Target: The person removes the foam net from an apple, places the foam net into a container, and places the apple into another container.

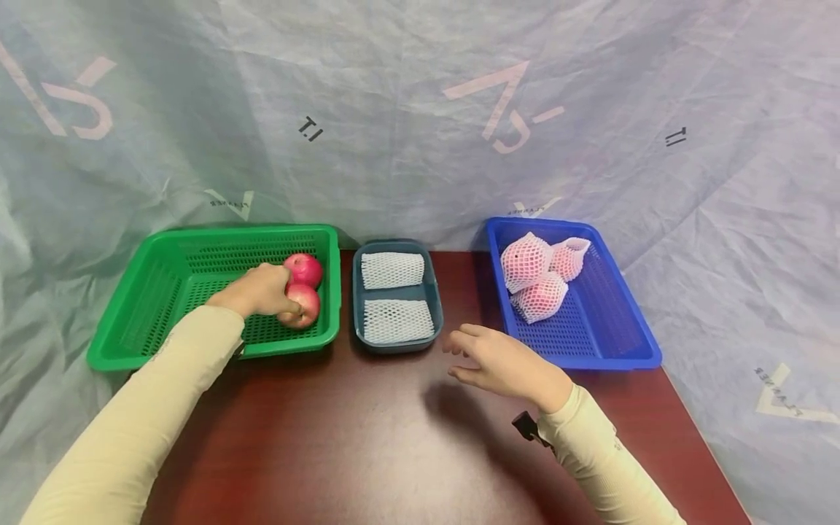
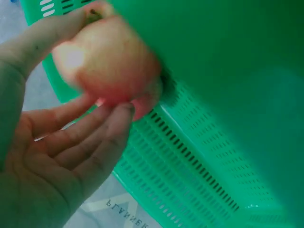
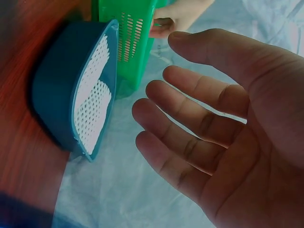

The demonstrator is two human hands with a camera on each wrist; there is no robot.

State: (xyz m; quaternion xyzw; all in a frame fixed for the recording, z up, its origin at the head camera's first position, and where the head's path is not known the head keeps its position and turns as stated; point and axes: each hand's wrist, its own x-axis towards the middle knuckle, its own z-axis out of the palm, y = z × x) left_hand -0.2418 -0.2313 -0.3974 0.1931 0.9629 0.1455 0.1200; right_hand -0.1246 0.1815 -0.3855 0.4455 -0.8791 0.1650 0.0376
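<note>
In the green basket, my left hand is at two red apples. Its thumb and fingers grip the nearer apple from both sides, as the left wrist view shows with the held apple. The second apple lies just behind, partly hidden in the left wrist view. My right hand hovers above the table, between the small dark-blue tray and the blue basket. Its fingers are loosely bent and hold nothing.
White foam net sleeves lie in two stacks inside the dark-blue tray, mid-table. At the right, a blue basket contains three fruits in foam nets. Grey printed cloth hangs behind the brown table.
</note>
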